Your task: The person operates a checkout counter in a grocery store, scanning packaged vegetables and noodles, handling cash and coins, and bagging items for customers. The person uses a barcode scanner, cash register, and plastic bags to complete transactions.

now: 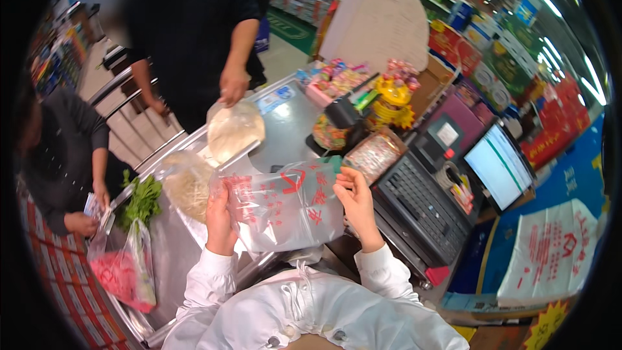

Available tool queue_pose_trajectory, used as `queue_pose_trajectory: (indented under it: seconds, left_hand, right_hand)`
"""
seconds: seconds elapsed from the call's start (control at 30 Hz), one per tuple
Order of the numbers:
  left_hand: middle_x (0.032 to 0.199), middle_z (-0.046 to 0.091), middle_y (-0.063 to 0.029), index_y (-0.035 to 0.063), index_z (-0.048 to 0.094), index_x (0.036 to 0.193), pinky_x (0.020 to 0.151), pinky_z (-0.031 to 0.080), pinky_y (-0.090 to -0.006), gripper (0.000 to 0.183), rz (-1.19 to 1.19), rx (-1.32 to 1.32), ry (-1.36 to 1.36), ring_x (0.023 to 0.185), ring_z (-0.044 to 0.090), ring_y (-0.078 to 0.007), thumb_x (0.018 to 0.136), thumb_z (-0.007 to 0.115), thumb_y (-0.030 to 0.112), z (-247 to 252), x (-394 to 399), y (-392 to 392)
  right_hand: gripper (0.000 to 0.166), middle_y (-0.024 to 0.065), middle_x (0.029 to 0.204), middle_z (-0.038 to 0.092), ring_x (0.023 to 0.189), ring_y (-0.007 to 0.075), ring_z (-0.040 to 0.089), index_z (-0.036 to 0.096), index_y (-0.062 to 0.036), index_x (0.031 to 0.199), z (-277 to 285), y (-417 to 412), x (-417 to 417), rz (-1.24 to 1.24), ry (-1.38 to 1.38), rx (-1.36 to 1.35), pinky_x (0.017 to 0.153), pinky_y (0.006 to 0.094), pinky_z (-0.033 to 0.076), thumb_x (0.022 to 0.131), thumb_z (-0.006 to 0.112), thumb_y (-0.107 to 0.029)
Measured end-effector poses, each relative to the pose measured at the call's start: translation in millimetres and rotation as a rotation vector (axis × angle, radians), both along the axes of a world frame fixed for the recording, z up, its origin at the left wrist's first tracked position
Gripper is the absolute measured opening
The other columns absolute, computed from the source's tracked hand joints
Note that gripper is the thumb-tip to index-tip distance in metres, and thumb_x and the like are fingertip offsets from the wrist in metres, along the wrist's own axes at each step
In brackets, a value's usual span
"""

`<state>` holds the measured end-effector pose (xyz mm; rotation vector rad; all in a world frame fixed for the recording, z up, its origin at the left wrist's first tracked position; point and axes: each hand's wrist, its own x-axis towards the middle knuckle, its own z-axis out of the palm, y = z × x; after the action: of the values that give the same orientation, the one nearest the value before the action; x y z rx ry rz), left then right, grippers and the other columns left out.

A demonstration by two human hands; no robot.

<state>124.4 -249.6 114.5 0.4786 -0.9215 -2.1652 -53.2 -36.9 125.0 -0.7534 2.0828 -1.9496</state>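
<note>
My left hand (pixel 221 218) grips the left side of a translucent plastic bag with red print (pixel 286 209), which lies flat in front of my chest. At its upper right edge is my right hand (pixel 354 201), fingers spread and curled; whether they pinch the film cannot be told. Just beyond the bag, a person's hand (pixel 234 82) touches a bag of round, pale flat food (pixel 235 131). Beside that lies a clear bag of pale, stringy food (pixel 187 184). Leafy greens (pixel 141 204) in a plastic bag and a pink bag (pixel 116 277) rest on the metal counter (pixel 170 262) at left.
A second person's hands (pixel 90 214) hold what look like banknotes at left. On my right stand a keyboard (pixel 423 204), a monitor (pixel 500 165) and a stack of printed plastic bags (pixel 549 253). A scanner (pixel 342 112), candy packs (pixel 335 80) and a metal rail (pixel 141 141) lie farther out.
</note>
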Motion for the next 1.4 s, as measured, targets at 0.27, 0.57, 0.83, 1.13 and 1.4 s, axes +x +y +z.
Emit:
queue_pose_trajectory:
  seconds: [0.27,0.57,0.83,1.13,1.4]
  left_hand:
    - [0.109,0.061,-0.0045,0.0028,0.056,0.117,0.067,0.054,-0.0314,0.031,0.329,-0.090,-0.328,0.098,0.059,-0.0139,0.098,0.049,0.025,-6.2,82.0,-11.8]
    - [0.089,0.064,-0.0033,0.0032,0.060,0.104,0.063,0.048,-0.0221,0.019,0.548,-0.064,-0.399,0.070,0.060,-0.0120,0.094,0.054,0.019,-50.6,154.0,16.4]
    - [0.099,0.056,-0.0027,0.0063,0.052,0.110,0.074,0.045,-0.0286,0.026,0.735,-0.370,-1.053,0.083,0.053,-0.0141,0.086,0.060,0.010,-56.6,155.8,89.0]
    - [0.093,0.056,-0.0006,0.0085,0.049,0.093,0.077,0.049,-0.0240,0.011,0.281,0.004,-0.413,0.084,0.056,-0.0074,0.092,0.059,0.012,-17.3,44.8,115.5]
    - [0.081,0.055,-0.0036,0.0093,0.048,0.086,0.074,0.050,-0.0275,0.009,0.320,0.324,-0.066,0.074,0.056,-0.0126,0.094,0.049,0.007,-4.9,36.8,67.2]
  right_hand:
    - [0.030,0.0037,0.096,0.064,0.084,0.0106,0.062,0.059,-0.0020,0.109,3.3,-56.6,11.0,0.594,-1.065,0.021,0.073,0.0265,0.052,0.095,0.055,-0.028]
    - [0.011,-0.0006,0.072,0.058,0.063,0.0067,0.051,0.060,-0.0044,0.081,-40.5,-99.1,13.7,0.924,-0.840,0.048,0.058,0.0194,0.040,0.089,0.062,-0.013]
    - [0.016,-0.0032,0.066,0.055,0.058,0.0029,0.048,0.054,-0.0076,0.075,-60.4,-131.5,56.2,0.979,-0.629,0.060,0.052,0.0169,0.037,0.083,0.068,-0.007]
    - [0.026,0.0001,0.057,0.047,0.058,0.0078,0.053,0.049,-0.0040,0.069,-33.7,-101.7,90.0,1.065,0.221,0.275,0.051,0.0259,0.041,0.076,0.073,-0.011]
    - [0.036,-0.0045,0.055,0.040,0.048,0.0045,0.040,0.039,-0.0093,0.063,-32.6,-109.0,8.7,0.912,0.056,0.077,0.043,0.0216,0.032,0.077,0.073,-0.007]
